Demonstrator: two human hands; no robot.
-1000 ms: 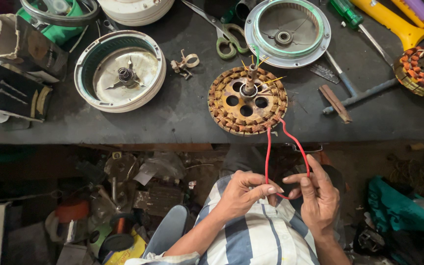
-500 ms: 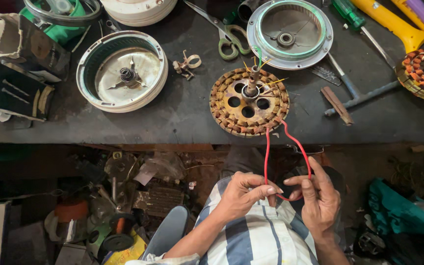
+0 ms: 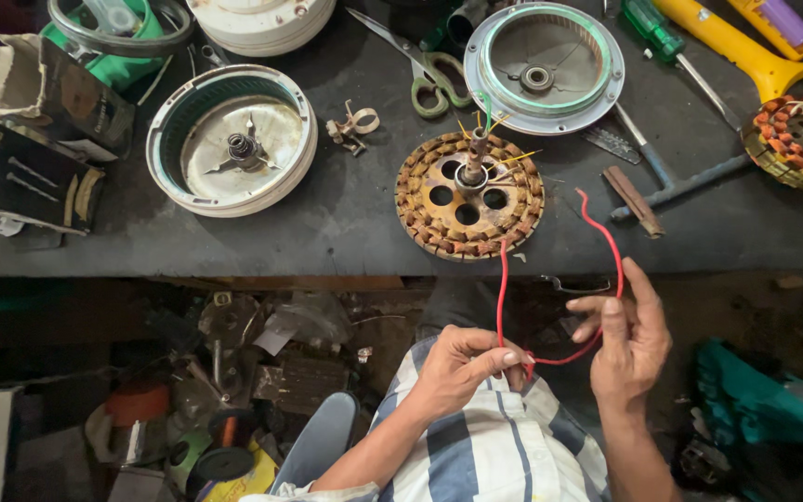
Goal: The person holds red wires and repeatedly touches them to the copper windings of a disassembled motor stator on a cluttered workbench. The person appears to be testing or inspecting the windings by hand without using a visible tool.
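Observation:
Below the bench edge, my left hand (image 3: 462,364) pinches a thin red wire (image 3: 606,237) between thumb and fingers. My right hand (image 3: 626,336) holds the same wire a little to the right, its free end curling up over the bench. The wire's other strand rises to a round copper-wound stator (image 3: 469,193) with a short shaft in its middle, lying on the dark workbench (image 3: 346,218) just above my hands.
On the bench lie a white round motor housing (image 3: 231,138), a grey-green end cover (image 3: 544,67), green-handled scissors (image 3: 429,79), a yellow tool (image 3: 736,46), a second wound stator (image 3: 796,141) and a blue-handled screwdriver (image 3: 676,186). Cluttered parts fill the floor at lower left.
My right hand has raised its fingers slightly along the red wire. The view has shifted a little; the bench items have not moved.

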